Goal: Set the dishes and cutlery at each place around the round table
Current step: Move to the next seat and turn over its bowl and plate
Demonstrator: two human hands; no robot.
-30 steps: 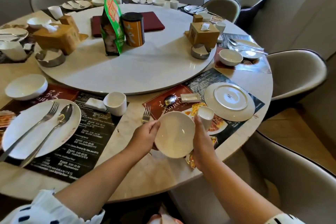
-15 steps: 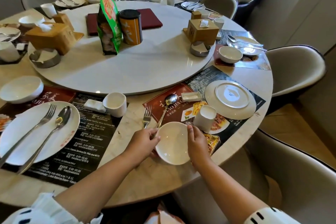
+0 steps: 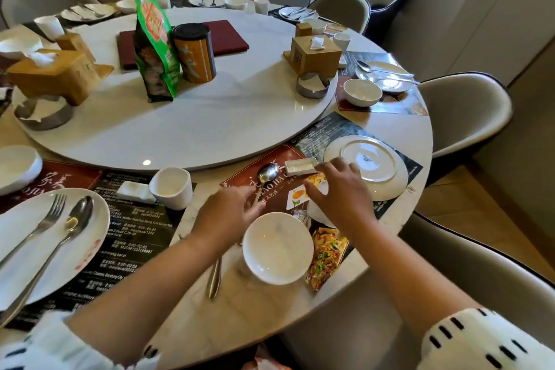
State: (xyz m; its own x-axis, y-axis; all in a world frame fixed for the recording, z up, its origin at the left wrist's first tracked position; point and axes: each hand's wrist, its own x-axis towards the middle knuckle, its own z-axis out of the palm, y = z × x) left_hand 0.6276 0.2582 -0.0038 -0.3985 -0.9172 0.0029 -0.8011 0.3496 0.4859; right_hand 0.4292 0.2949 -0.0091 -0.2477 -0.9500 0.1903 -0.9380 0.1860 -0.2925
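Observation:
A white bowl (image 3: 277, 248) stands upright on the table near the front edge, with neither hand on it. My left hand (image 3: 228, 213) is blurred, fingers stretched out, just left of the bowl, over a fork whose handle (image 3: 213, 279) shows below my wrist. My right hand (image 3: 338, 192) hovers with spread fingers over a white cup (image 3: 318, 213) that it mostly hides. A spoon (image 3: 267, 173) and a small rectangular dish (image 3: 300, 166) lie on the placemat (image 3: 240, 182) beyond. An upside-down plate (image 3: 369, 165) lies to the right.
A turntable (image 3: 186, 132) carries a green bag, a tin and wooden tissue boxes. At the left place are a plate with fork and spoon (image 3: 45, 237), a cup (image 3: 171, 188) and a bowl (image 3: 18, 168). Chairs ring the table; one (image 3: 462, 108) stands at the right.
The bowl was set down on the table and both hands let go of it. My left hand moved up toward the spoon; my right hand moved over the cup.

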